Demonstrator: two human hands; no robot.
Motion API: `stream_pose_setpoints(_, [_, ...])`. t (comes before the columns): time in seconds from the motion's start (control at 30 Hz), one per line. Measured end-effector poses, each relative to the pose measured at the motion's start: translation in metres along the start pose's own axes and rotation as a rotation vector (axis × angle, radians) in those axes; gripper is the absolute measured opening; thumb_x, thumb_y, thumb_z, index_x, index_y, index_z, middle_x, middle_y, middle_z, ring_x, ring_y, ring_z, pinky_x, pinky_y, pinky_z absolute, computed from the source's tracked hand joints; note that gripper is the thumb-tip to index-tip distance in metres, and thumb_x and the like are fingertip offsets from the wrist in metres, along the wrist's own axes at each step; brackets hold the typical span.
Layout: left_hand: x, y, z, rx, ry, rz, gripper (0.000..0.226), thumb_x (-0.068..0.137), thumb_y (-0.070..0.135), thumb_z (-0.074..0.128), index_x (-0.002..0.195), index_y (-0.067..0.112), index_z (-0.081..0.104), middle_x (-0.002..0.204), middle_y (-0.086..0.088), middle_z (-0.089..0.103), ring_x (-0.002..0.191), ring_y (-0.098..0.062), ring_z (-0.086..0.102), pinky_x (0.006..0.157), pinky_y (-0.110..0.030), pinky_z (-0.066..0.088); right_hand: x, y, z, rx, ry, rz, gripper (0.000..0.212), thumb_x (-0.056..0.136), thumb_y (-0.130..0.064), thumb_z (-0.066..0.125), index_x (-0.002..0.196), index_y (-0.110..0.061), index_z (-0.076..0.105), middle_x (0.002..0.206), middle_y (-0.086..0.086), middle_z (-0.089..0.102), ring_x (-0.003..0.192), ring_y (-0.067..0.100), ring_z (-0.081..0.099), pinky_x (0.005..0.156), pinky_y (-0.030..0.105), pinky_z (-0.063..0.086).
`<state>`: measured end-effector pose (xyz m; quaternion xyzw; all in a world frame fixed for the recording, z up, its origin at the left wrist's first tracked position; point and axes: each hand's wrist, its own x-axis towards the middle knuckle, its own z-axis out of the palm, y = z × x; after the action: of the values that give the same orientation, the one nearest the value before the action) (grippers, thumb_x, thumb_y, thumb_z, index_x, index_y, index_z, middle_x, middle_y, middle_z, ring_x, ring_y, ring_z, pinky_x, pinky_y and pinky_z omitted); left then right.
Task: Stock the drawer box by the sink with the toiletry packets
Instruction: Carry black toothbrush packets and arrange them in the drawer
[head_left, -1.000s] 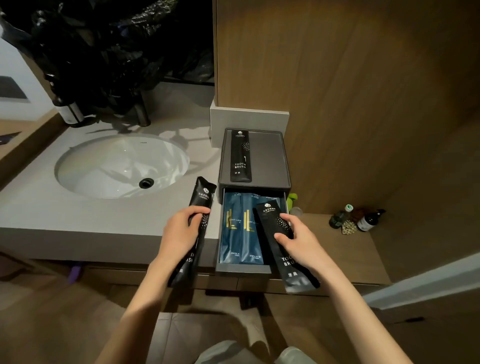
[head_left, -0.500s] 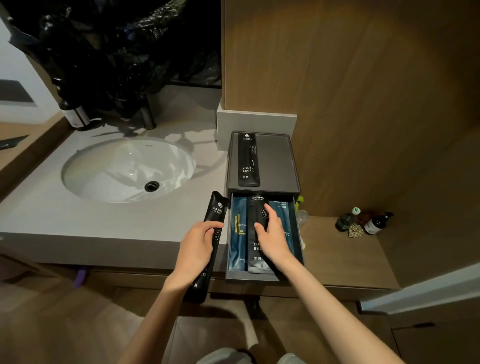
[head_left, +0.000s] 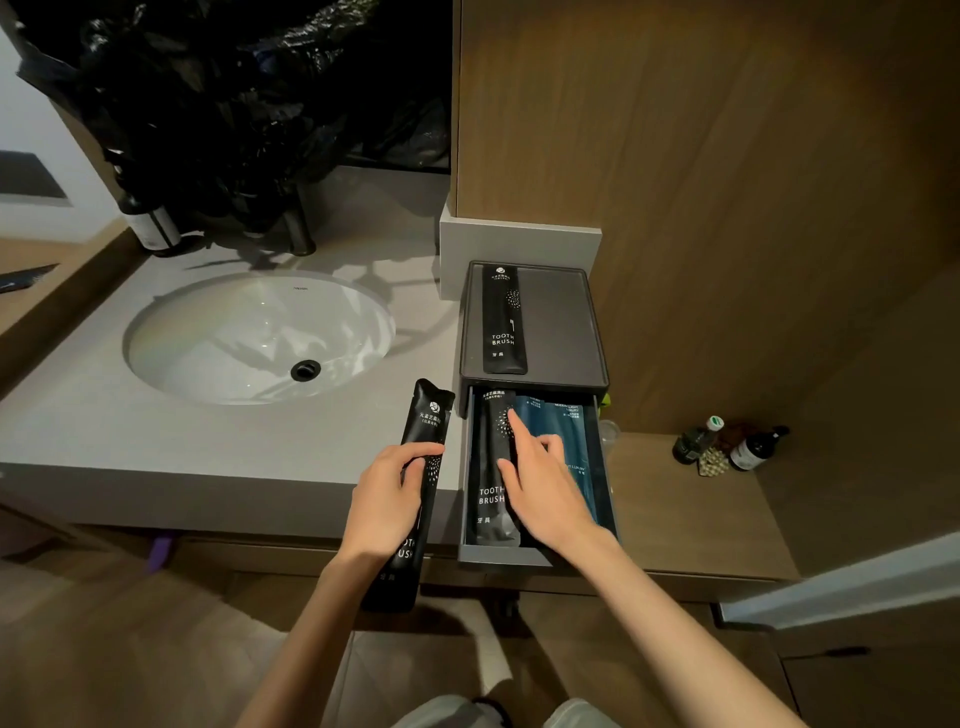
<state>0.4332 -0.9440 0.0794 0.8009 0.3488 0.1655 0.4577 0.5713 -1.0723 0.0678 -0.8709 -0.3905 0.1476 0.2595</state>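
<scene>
Drawer (head_left: 504, 557) open from above; box top (head_left: 561, 322) covers its rear; wood wall (head_left: 727, 260) hugs right side.

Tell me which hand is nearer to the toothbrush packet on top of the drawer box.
Right. The right hand lies in the open drawer below the top packet; the left hand is farther, beside the box, holding another packet.

Centre: grey plastic drawer box (head_left: 563, 322) on the pale stone counter (head_left: 156, 441), right of the white oval sink (head_left: 260, 338).
Box top: black foil toothbrush packet (head_left: 504, 319) along its left side.
Open drawer (head_left: 506, 557): second black packet (head_left: 492, 467) at left, blue packets (head_left: 569, 428) at right, my right hand (head_left: 545, 488) over both.
Left of drawer: third black packet (head_left: 428, 426) in my left hand (head_left: 387, 499), across the counter edge.
Right: dark bottles (head_left: 756, 448) on the wooden shelf (head_left: 675, 509).
</scene>
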Motion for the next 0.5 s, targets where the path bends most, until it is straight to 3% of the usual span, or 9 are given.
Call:
stream_pose_setpoints(0.03, [0.0,0.001,0.0,-0.004,-0.002,0.001,0.032,0.099,0.012,0.043,0.111,0.032,0.065,0.116,0.009,0.061,0.108,-0.005,0.052,0.096,-0.024,0.04,-0.002,0.005,-0.002,-0.044,-0.024,-0.021,0.062,0.101,-0.032,0.037,0.153,-0.023,0.004,0.11,0.005,0.064,0.138,0.021,0.027,0.108,0.043,0.036])
stream_pose_setpoints(0.1, [0.0,0.003,0.001,-0.004,-0.004,0.008,0.032,0.099,0.012,0.042,0.112,0.031,0.065,0.116,0.009,0.061,0.107,-0.003,0.051,0.095,-0.022,0.038,-0.003,0.014,-0.005,-0.099,-0.112,-0.058,0.061,0.102,-0.037,0.031,0.153,-0.028,-0.002,0.124,0.004,0.063,0.148,0.016,0.01,0.118,0.045,0.023])
stream_pose_setpoints(0.23, [0.0,0.006,0.003,0.001,-0.013,0.011,0.032,0.099,0.013,0.042,0.113,0.029,0.064,0.119,0.007,0.061,0.107,0.0,0.049,0.095,-0.019,0.036,-0.002,0.022,-0.01,-0.21,-0.216,-0.127,0.056,0.103,-0.041,0.023,0.152,-0.034,-0.003,0.157,-0.003,0.027,0.149,0.017,-0.003,0.122,0.038,0.005])
stream_pose_setpoints(0.33, [0.0,0.008,0.003,0.001,-0.018,0.003,0.032,0.099,0.012,0.041,0.113,0.029,0.065,0.121,0.006,0.061,0.107,0.0,0.049,0.093,-0.018,0.035,-0.002,0.028,-0.009,-0.281,-0.242,-0.126,0.055,0.103,-0.044,0.02,0.151,-0.036,-0.005,0.161,-0.007,0.003,0.149,0.02,-0.006,0.12,0.036,0.001])
stream_pose_setpoints(0.5, [0.0,0.01,0.003,-0.009,-0.02,-0.009,0.034,0.099,0.012,0.04,0.111,0.031,0.065,0.12,0.006,0.061,0.104,0.0,0.049,0.086,-0.015,0.034,-0.001,0.037,-0.008,-0.31,-0.323,-0.106,0.057,0.102,-0.046,0.018,0.149,-0.038,-0.012,0.16,-0.007,-0.012,0.147,0.022,-0.015,0.118,0.038,-0.003])
